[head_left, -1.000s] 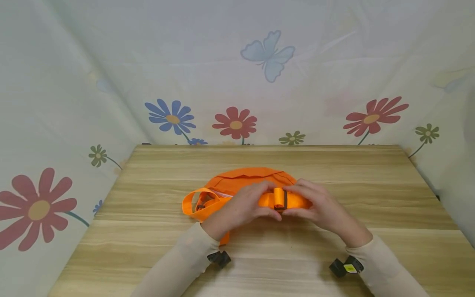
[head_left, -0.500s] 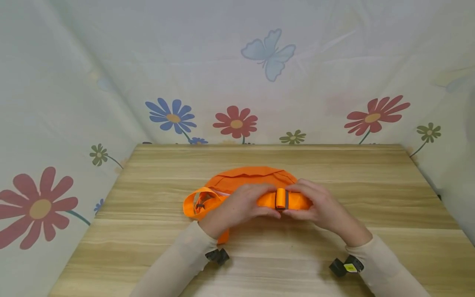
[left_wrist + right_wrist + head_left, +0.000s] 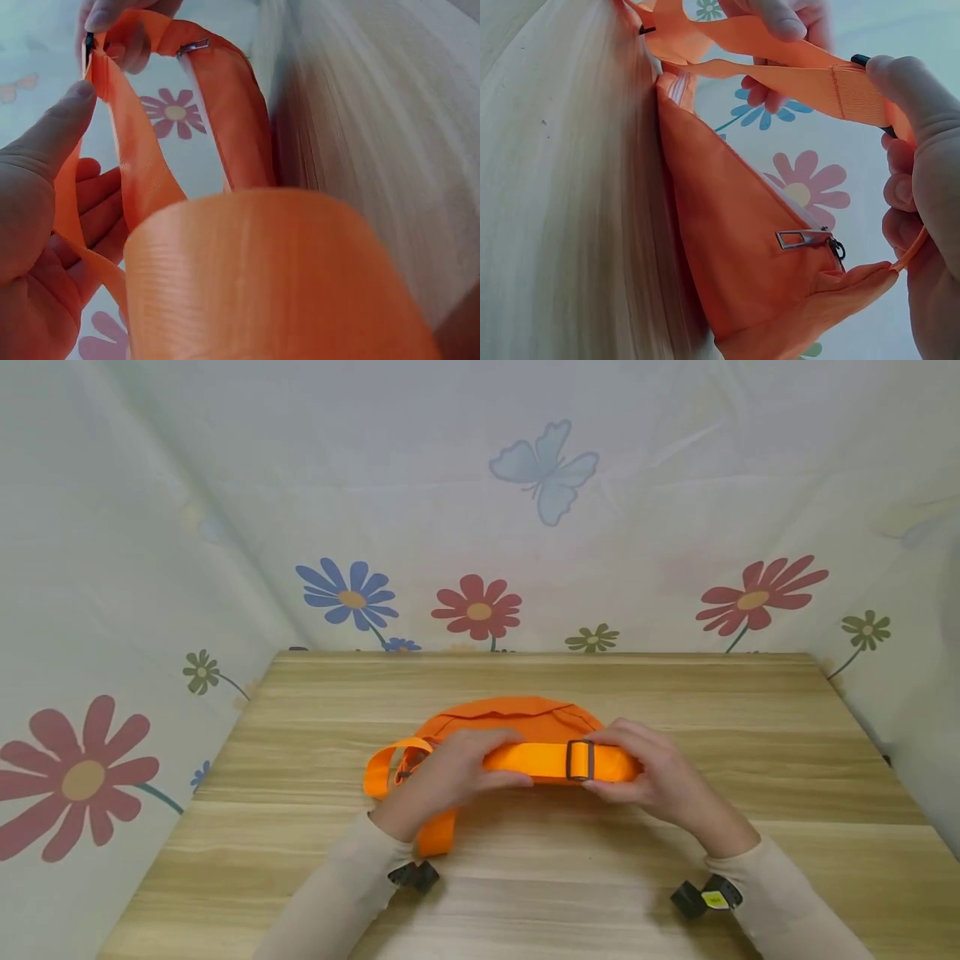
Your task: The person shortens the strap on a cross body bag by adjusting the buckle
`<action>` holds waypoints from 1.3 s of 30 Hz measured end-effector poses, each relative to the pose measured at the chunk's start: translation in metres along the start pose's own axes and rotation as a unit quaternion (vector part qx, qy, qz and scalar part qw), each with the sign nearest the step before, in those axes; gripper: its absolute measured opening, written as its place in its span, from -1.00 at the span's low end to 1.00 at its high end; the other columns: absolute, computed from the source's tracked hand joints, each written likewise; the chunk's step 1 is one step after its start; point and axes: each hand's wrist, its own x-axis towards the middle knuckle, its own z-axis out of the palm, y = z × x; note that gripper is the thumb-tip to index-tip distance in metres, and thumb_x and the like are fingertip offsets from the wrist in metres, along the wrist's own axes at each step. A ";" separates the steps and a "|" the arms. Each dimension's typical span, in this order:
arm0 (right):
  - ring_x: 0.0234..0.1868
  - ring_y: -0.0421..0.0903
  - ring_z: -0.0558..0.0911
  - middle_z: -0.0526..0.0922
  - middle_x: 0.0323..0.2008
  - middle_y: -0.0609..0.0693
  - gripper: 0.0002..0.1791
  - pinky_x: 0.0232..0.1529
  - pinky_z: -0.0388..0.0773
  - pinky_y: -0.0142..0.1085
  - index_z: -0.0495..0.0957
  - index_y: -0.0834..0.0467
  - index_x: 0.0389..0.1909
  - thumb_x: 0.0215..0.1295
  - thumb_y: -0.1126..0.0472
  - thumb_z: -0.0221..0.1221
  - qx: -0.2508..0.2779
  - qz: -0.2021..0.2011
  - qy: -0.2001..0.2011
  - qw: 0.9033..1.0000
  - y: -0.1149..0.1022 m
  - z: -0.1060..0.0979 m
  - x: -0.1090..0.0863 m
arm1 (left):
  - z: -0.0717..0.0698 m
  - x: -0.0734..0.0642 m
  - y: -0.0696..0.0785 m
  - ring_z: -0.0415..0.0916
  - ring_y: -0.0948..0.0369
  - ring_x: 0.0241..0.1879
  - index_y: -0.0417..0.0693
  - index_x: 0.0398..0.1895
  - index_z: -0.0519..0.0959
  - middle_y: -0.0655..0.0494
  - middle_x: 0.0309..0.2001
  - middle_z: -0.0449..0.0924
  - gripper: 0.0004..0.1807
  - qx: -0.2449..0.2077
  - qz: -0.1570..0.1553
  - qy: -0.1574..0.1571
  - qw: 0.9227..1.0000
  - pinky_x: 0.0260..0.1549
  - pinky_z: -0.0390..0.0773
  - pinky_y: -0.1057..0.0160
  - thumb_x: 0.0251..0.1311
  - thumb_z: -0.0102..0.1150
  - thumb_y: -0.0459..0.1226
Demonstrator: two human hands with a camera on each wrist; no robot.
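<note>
An orange waist bag [image 3: 517, 714] sits on the wooden table, its curved top toward the back. Its orange strap [image 3: 538, 760] is held up in front of it, stretched between both hands. My left hand [image 3: 453, 768] pinches the strap between thumb and fingers. At the other end my right hand [image 3: 663, 772] grips the strap beside a dark slide buckle [image 3: 570, 761]. The right wrist view shows that thumb on the edge of the buckle [image 3: 861, 60]. A metal zipper pull [image 3: 814, 240] hangs on the bag below this hand.
A loose strap loop [image 3: 377, 772] curls at the bag's left, and a strap end [image 3: 437, 835] lies below the left wrist. The wooden table [image 3: 750, 710] reaches back to a flower-printed cloth [image 3: 637, 552] that also covers both sides.
My left hand has slid left along the strap, away from the buckle, so a longer flat stretch shows. My right hand has shifted slightly right with the buckle.
</note>
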 end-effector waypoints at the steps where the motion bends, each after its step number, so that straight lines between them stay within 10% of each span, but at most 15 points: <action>1: -0.24 -0.20 0.61 0.72 -0.16 -0.05 -0.37 -0.16 0.58 -0.55 0.69 0.14 0.10 -0.08 0.37 0.66 -0.001 0.000 -0.001 1.000 0.000 0.000 0.000 | -0.001 -0.001 -0.001 0.59 0.23 -0.16 0.07 0.24 0.68 0.20 -0.02 0.77 -0.44 0.003 -0.006 -0.004 1.000 -0.06 0.68 0.24 0.23 0.57 0.02; 10: -0.25 -0.22 0.61 0.72 -0.14 -0.04 -0.41 -0.25 0.60 -0.51 0.69 0.14 0.11 0.00 0.32 0.64 0.002 0.004 0.004 1.000 0.002 0.001 -0.001 | 0.012 0.013 0.005 0.64 0.15 0.28 -0.01 0.51 0.46 0.12 0.33 0.68 -0.14 0.042 0.015 -0.070 0.997 0.35 0.63 0.08 0.24 0.54 0.13; 17: -0.17 -0.18 0.62 0.72 -0.10 -0.01 -0.37 -0.10 0.60 -0.54 0.66 0.19 0.18 0.05 0.32 0.63 -0.002 0.018 0.000 1.000 0.002 -0.001 0.000 | 0.016 0.019 0.014 0.59 0.20 -0.12 -0.06 0.29 0.59 0.11 0.05 0.74 -0.47 0.064 0.035 -0.037 0.997 -0.03 0.67 0.25 0.37 0.47 -0.05; 28: -0.16 -0.19 0.60 0.66 -0.04 -0.05 -0.35 -0.15 0.74 -0.27 0.68 0.16 0.16 0.03 0.16 0.68 -0.102 0.022 -0.076 0.992 -0.014 0.000 0.015 | 0.017 0.024 0.022 0.56 0.21 -0.18 -0.09 0.24 0.59 0.11 0.00 0.72 -0.51 0.074 0.083 -0.023 0.994 -0.14 0.61 0.32 0.37 0.46 -0.09; 39: -0.15 -0.21 0.59 0.71 -0.10 -0.11 -0.47 -0.08 0.71 -0.24 0.68 0.08 0.08 0.09 0.17 0.65 -0.100 0.101 -0.114 0.983 -0.019 -0.013 0.015 | 0.013 0.016 0.014 0.56 0.22 -0.15 0.00 0.25 0.54 0.18 -0.03 0.68 -0.49 0.071 0.033 -0.050 0.996 -0.01 0.68 0.26 0.33 0.51 -0.14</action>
